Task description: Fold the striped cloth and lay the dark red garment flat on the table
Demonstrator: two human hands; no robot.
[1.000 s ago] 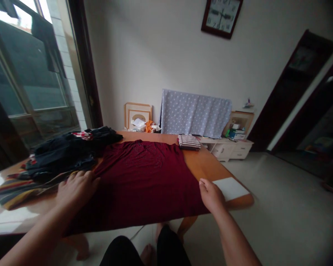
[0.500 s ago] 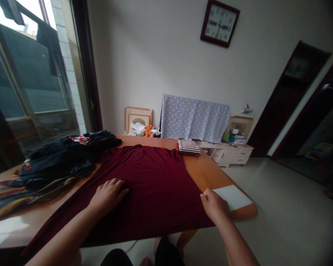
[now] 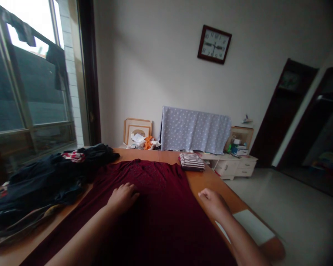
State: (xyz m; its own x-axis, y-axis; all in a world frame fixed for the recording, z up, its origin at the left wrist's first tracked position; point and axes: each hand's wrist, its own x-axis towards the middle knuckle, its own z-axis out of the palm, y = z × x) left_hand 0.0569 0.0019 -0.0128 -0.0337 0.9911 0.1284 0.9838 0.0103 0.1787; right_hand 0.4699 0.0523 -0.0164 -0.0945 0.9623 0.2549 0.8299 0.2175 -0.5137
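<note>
Both hands slid farther up the maroon garment (image 3: 155, 207) vs 0.5 s ago. Left hand (image 3: 123, 197) lies flat on its middle, fingers released; right hand (image 3: 212, 203) loosely curled at its right edge, nothing gripped. Garment's spread on the wooden table (image 3: 211, 181), beside a dark clothes pile (image 3: 50, 177). Step looks like smoothing; next prob needs grip on an edge.

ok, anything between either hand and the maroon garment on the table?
Nothing visible. The left hand lies flat on the maroon garment near its middle. The right hand sits at the garment's right edge on the table. The dark clothes pile and striped folded cloth lie off to the sides.
</note>
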